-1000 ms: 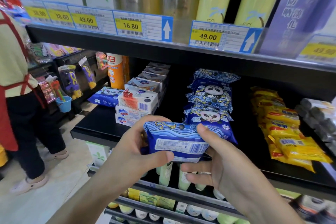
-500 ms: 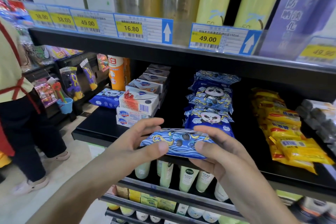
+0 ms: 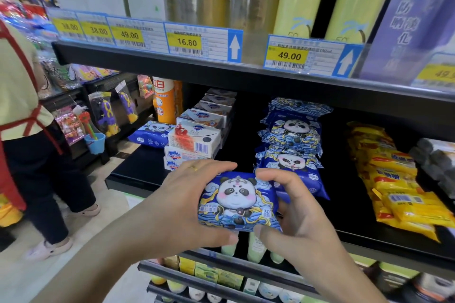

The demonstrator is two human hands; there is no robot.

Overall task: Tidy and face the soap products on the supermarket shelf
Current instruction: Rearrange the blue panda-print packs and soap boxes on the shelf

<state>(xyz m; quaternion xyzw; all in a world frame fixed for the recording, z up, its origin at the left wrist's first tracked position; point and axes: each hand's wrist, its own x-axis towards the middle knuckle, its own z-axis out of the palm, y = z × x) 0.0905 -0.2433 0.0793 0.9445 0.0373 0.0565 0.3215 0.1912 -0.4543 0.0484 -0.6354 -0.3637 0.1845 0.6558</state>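
Pack flipped face-up (fingers clasping)

Both arms reach forward. The left hand and the right hand curl toward each other, thumbs low and fingers on top.

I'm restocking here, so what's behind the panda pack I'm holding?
Behind the held panda pack is a row of matching panda packs stacked on the black shelf. The held pack covers the front pack's lower left corner.
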